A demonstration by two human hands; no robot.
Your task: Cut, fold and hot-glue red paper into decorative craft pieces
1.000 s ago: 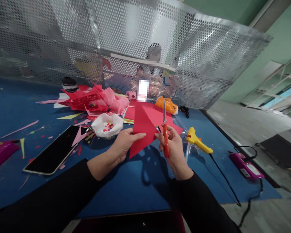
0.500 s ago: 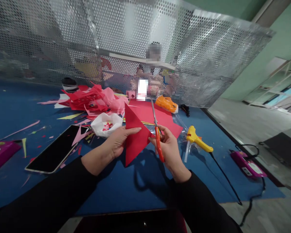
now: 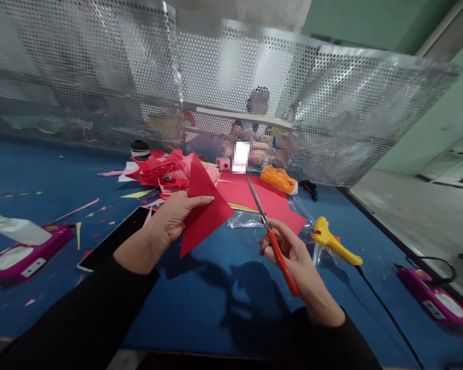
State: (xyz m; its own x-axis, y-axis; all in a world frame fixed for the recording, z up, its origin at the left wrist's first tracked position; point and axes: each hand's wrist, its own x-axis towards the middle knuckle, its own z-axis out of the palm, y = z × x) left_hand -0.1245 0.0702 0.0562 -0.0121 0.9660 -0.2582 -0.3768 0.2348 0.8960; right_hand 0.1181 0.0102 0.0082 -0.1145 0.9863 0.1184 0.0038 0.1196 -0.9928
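Observation:
My left hand pinches a folded red paper triangle and holds it up above the blue table mat. My right hand grips red-handled scissors, blades shut and pointing up-left, a short gap to the right of the triangle. Both arms wear black sleeves. A flat red paper sheet lies on the mat behind the scissors.
A yellow glue gun with a black cord lies right of my right hand. A dark tablet lies under my left arm. Red paper scraps pile up behind; magenta devices sit at both sides. A perforated metal screen closes the back.
My left hand has lifted the red triangle up and to the left. My right hand has pulled the scissors away from the paper, down and to the right. The camera view has shifted.

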